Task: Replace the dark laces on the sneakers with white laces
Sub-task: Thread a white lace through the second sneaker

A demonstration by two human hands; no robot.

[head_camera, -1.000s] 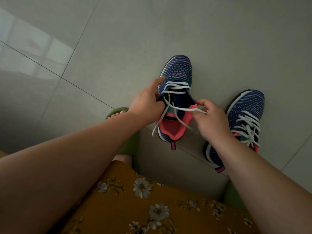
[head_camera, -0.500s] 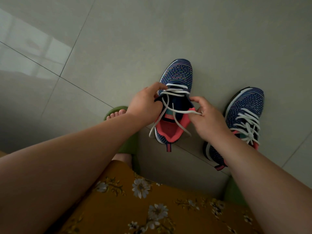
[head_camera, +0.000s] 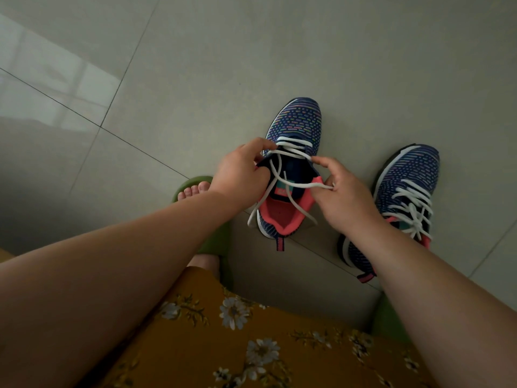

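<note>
Grey glossy floor tiles [head_camera: 195, 65] fill the upper left. Low at centre-left, a green rubber slipper [head_camera: 193, 183] holds a bare foot. At centre, the left hand [head_camera: 240, 175] pinches the eyelet edge of the navy knit sneaker with coral lining [head_camera: 293, 124], half laced; the right hand [head_camera: 344, 197] pinches the flat white lace [head_camera: 305, 185]. Best, I judge, to draw each crossing snug and untwisted before the next eyelet. At right, the second matching sneaker [head_camera: 411, 169] looks fully white-laced.
</note>
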